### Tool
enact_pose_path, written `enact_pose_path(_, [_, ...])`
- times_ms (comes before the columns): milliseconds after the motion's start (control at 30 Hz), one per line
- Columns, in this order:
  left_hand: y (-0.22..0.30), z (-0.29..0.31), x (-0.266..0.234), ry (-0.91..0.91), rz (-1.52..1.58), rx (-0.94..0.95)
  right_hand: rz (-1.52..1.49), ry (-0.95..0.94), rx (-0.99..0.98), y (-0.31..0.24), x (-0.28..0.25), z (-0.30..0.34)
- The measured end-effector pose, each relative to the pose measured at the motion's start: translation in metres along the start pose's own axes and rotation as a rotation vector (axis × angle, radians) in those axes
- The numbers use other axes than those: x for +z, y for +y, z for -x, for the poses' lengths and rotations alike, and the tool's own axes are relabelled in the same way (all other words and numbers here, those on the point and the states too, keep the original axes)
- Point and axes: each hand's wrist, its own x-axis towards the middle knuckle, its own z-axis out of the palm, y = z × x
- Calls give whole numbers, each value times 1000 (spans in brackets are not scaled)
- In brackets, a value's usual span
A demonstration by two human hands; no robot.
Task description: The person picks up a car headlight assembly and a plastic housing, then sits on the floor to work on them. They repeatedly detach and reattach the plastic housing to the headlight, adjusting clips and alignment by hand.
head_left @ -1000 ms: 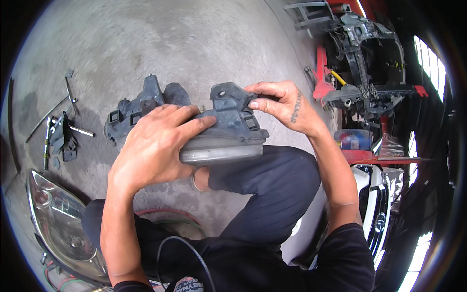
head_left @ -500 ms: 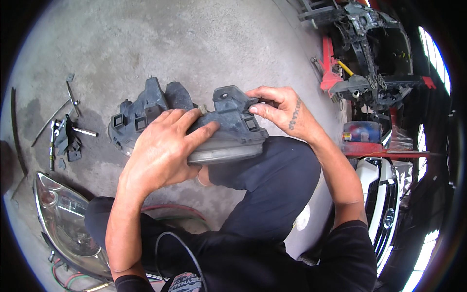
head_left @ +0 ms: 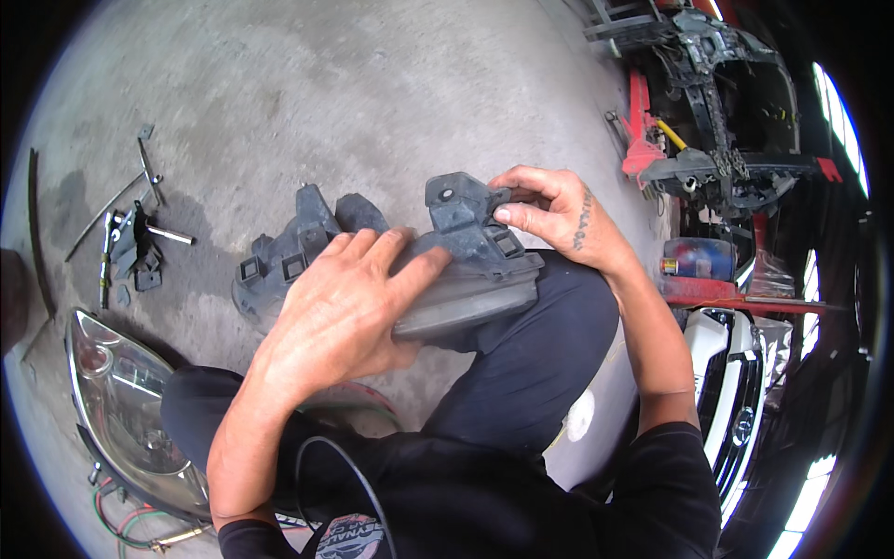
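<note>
A car headlight (head_left: 466,303) with a black plastic housing rests against my right knee, its mounting tabs and square sockets facing up. My left hand (head_left: 349,298) grips its middle, fingers laid over the back of the housing and thumb lower down toward the lens side. At the right end, my right hand (head_left: 554,210) pinches a small black tab beside the raised bracket (head_left: 456,193) between thumb and forefinger. The pinched part is mostly hidden by the fingers. Another headlight (head_left: 130,405), with a clear lens, lies on the floor by my left leg.
Broken black plastic pieces (head_left: 140,244) lie with a ratchet (head_left: 106,256) and metal bars at the left. Red and green hoses (head_left: 126,522) run near the lower left. To the right are a stripped car front frame (head_left: 717,102), a red stand (head_left: 641,130) and a white-framed grille (head_left: 731,382).
The headlight has shifted a little to the right and toward me, with both hands moving along. My right hand keeps its pinch at the bracket end.
</note>
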Motion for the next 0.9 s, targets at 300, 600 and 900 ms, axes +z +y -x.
enact_pose_path(300, [-11, -11, -11, 137, 380, -249, 6, -17, 37, -11, 1, -1])
enact_pose_path(600, [-13, -60, 10, 251, 461, -334, -75, -30, 31, -6, 1, 0])
enact_pose_path(900, [-15, -59, 9, 208, 403, -343, -69, -57, 23, -9, -3, 0])
